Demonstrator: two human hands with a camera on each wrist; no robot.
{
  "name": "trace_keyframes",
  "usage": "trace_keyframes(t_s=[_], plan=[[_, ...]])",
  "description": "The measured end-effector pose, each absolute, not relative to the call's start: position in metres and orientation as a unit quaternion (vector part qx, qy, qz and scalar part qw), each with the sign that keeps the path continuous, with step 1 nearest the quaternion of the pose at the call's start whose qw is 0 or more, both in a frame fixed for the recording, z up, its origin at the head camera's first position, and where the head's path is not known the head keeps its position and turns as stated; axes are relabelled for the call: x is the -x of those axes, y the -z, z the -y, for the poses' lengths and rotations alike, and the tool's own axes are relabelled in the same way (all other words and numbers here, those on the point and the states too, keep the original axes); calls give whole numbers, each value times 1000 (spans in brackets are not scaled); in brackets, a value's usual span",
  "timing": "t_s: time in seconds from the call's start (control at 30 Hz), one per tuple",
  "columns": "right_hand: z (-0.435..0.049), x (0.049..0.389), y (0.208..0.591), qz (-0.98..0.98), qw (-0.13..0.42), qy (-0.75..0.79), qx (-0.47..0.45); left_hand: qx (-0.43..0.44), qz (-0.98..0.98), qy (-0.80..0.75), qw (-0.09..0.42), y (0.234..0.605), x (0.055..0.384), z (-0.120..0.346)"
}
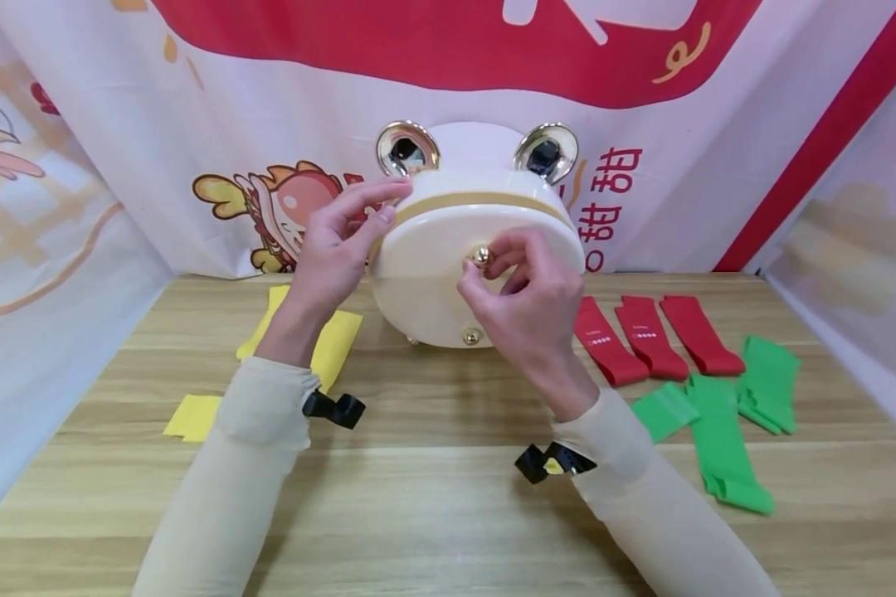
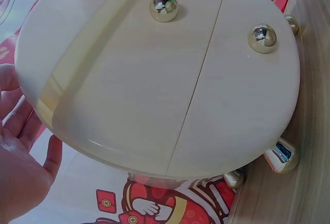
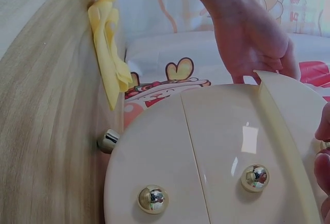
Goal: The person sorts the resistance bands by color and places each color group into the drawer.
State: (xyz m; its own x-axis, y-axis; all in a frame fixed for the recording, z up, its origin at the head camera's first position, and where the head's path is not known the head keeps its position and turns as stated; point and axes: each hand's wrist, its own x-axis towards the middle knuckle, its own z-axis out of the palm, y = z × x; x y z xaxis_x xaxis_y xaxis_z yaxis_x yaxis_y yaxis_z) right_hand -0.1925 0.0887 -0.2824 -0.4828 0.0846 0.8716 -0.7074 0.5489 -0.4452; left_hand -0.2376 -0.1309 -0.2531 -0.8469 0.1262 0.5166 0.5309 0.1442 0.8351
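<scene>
A white, rounded box (image 1: pixel 429 274) with two gold-rimmed eyes stands at the back of the table. Its front carries gold knobs, two of them plain in the right wrist view, a lower knob (image 3: pixel 153 199) and a middle knob (image 3: pixel 255 177). My right hand (image 1: pixel 533 303) pinches the top knob (image 1: pixel 481 255) between thumb and fingers. At the box's upper left edge, my left hand (image 1: pixel 339 240) touches the rim with fingers fairly straight. A pale yellow strip (image 2: pixel 77 62) crosses the front near the top; whether it is a panel's edge I cannot tell.
Yellow flat bands (image 1: pixel 336 344) lie left of the box. To the right are red bands (image 1: pixel 645 336) and green bands (image 1: pixel 724 439) on the wooden table (image 1: pixel 433 514). A printed cloth (image 1: pixel 284 116) hangs right behind the box.
</scene>
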Motion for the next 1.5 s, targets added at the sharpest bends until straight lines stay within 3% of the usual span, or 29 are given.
trace_keyframes(t_s=[1.5], plan=[[-99,145,284,756,445,-412,-245,218,761,584,180,254,238,129]])
